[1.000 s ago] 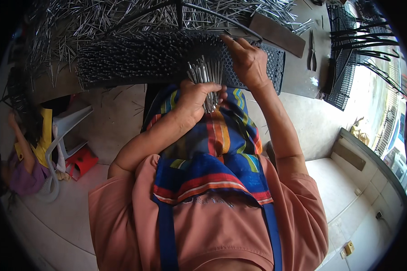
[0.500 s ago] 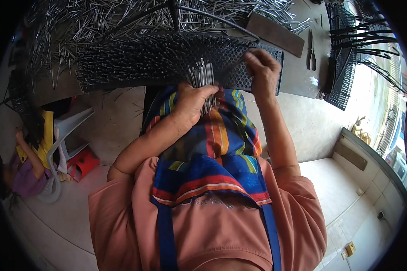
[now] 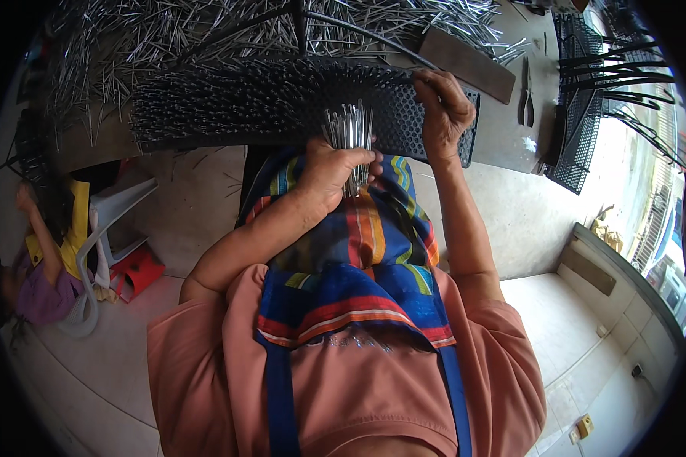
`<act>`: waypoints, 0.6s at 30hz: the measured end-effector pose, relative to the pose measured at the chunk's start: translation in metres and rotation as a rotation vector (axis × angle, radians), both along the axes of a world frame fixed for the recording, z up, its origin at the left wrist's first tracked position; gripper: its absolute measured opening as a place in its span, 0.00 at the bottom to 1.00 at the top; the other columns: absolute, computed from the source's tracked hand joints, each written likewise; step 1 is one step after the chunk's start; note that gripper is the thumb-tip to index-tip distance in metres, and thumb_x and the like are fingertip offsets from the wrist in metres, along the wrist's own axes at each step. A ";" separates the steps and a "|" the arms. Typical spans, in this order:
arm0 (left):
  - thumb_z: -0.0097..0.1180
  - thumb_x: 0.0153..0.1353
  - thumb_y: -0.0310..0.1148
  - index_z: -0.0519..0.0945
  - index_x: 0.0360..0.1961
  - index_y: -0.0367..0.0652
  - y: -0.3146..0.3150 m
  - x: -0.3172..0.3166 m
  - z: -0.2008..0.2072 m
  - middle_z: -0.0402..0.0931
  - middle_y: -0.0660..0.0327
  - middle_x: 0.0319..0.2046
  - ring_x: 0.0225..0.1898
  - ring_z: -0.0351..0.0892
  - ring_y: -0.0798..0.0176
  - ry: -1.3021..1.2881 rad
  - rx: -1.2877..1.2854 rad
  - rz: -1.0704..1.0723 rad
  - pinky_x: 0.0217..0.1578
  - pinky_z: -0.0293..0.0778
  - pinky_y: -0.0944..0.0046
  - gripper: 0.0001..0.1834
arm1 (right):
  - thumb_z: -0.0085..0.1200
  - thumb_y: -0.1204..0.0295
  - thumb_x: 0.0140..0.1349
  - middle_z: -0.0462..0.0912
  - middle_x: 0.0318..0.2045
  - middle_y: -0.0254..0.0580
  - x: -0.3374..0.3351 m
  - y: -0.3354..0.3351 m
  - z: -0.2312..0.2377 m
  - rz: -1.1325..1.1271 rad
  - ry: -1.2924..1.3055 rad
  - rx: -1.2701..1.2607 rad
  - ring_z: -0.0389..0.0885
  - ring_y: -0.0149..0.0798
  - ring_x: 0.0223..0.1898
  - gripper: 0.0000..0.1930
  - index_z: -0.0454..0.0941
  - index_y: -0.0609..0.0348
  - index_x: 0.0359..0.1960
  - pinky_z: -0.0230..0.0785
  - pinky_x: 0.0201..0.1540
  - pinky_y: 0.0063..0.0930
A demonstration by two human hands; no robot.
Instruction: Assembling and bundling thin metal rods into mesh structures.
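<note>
My left hand (image 3: pixel 330 169) is wrapped round a bundle of thin metal rods (image 3: pixel 348 126), held upright above my lap, thumb across the front. My right hand (image 3: pixel 444 114) hovers over the right end of a long black perforated rack (image 3: pixel 471 126). Its thumb and fingers are pinched together; whether a rod is between them is too small to tell. Many dark rods (image 3: pixel 213 99) stand in the rack's holes from the left to past the middle, while bare holes show towards the right.
Loose metal rods (image 3: pixel 152 38) lie heaped behind the rack on the table. A brown flat plate (image 3: pixel 467 62) and pliers (image 3: pixel 527 95) lie at right, near black mesh racks (image 3: pixel 575 122). At left, a person in purple (image 3: pixel 46 293) is beside a pale chair (image 3: pixel 118 217).
The bundle in my left hand has shifted slightly right. My right hand has stayed over the rack's right end, its fingers raised a little.
</note>
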State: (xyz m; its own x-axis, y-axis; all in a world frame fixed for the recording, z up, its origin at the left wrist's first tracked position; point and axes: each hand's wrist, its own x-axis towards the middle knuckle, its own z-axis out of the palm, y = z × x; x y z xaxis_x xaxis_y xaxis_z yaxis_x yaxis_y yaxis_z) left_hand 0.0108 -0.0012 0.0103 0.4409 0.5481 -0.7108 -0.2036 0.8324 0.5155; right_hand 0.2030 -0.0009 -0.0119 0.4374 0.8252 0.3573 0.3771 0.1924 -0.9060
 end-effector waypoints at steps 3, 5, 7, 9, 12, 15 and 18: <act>0.58 0.51 0.17 0.78 0.35 0.34 0.001 -0.001 0.000 0.81 0.54 0.25 0.22 0.82 0.61 -0.001 0.015 -0.018 0.20 0.77 0.66 0.09 | 0.58 0.84 0.55 0.81 0.30 0.34 -0.002 0.000 -0.003 0.024 -0.051 -0.004 0.77 0.24 0.29 0.06 0.82 0.66 0.34 0.68 0.31 0.16; 0.58 0.51 0.16 0.78 0.35 0.34 0.001 -0.001 -0.001 0.81 0.54 0.26 0.22 0.82 0.61 0.002 0.022 -0.072 0.20 0.77 0.66 0.09 | 0.60 0.84 0.53 0.83 0.30 0.37 -0.005 0.001 -0.003 0.030 -0.255 -0.052 0.79 0.27 0.30 0.07 0.83 0.65 0.34 0.70 0.32 0.18; 0.58 0.51 0.17 0.79 0.36 0.33 0.001 -0.003 0.000 0.81 0.54 0.27 0.25 0.83 0.61 0.011 0.009 -0.073 0.24 0.78 0.66 0.09 | 0.60 0.84 0.52 0.83 0.30 0.38 -0.013 0.001 0.006 -0.023 -0.236 -0.105 0.80 0.28 0.29 0.07 0.83 0.64 0.33 0.70 0.32 0.19; 0.57 0.52 0.18 0.79 0.36 0.33 0.000 -0.003 -0.001 0.82 0.54 0.28 0.28 0.83 0.61 0.019 -0.003 -0.077 0.27 0.78 0.66 0.09 | 0.61 0.84 0.51 0.83 0.29 0.39 -0.015 0.002 0.007 -0.080 -0.219 -0.157 0.80 0.29 0.28 0.07 0.83 0.64 0.33 0.70 0.32 0.19; 0.57 0.52 0.18 0.80 0.34 0.33 0.000 -0.001 -0.004 0.82 0.54 0.28 0.27 0.83 0.61 0.005 0.070 -0.069 0.27 0.78 0.65 0.07 | 0.65 0.79 0.49 0.80 0.25 0.40 -0.011 0.007 0.002 -0.122 -0.306 -0.063 0.80 0.36 0.24 0.07 0.83 0.60 0.32 0.69 0.27 0.24; 0.60 0.49 0.16 0.79 0.33 0.35 0.001 0.001 -0.003 0.81 0.54 0.24 0.21 0.82 0.62 0.009 0.021 -0.007 0.19 0.77 0.65 0.09 | 0.64 0.80 0.50 0.82 0.25 0.39 -0.008 0.008 0.003 -0.125 -0.427 -0.260 0.79 0.28 0.24 0.07 0.84 0.62 0.32 0.69 0.28 0.20; 0.60 0.48 0.14 0.79 0.34 0.35 0.003 0.001 -0.004 0.81 0.54 0.25 0.22 0.82 0.61 -0.018 -0.021 -0.019 0.20 0.78 0.65 0.11 | 0.63 0.79 0.51 0.82 0.24 0.40 -0.009 0.001 0.007 -0.105 -0.436 -0.228 0.80 0.29 0.23 0.06 0.84 0.61 0.32 0.69 0.27 0.20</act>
